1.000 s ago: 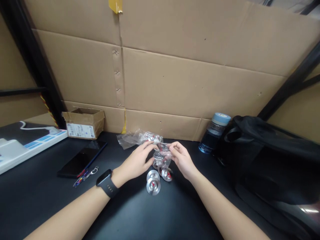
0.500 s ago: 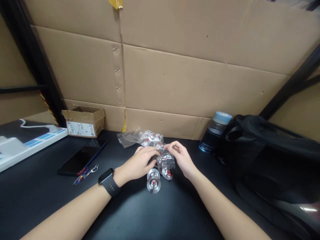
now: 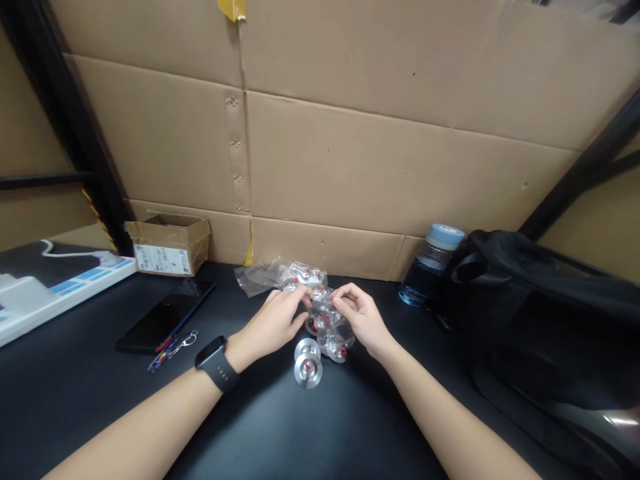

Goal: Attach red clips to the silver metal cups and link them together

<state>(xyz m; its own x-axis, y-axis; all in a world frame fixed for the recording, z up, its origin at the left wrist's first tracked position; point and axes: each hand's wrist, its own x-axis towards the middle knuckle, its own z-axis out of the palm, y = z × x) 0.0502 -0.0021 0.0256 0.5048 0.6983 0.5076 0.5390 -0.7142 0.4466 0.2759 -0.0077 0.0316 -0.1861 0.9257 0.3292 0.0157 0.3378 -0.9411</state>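
The left hand (image 3: pixel 277 325) has shifted up to the top of the bag (image 3: pixel 330 325), meeting the right hand (image 3: pixel 363 320) there. Both grips are closed in a pinch on the clear bag's upper edge. It sits between them, low over the black worktop (image 3: pixel 280 427), with silver, red-centred discs inside. Two loose discs (image 3: pixel 307 363) lie on the worktop just in front, near the left thumb. A second bag (image 3: pixel 273 275) lies behind the hands, and a bottle (image 3: pixel 430 263) stands off to the right.
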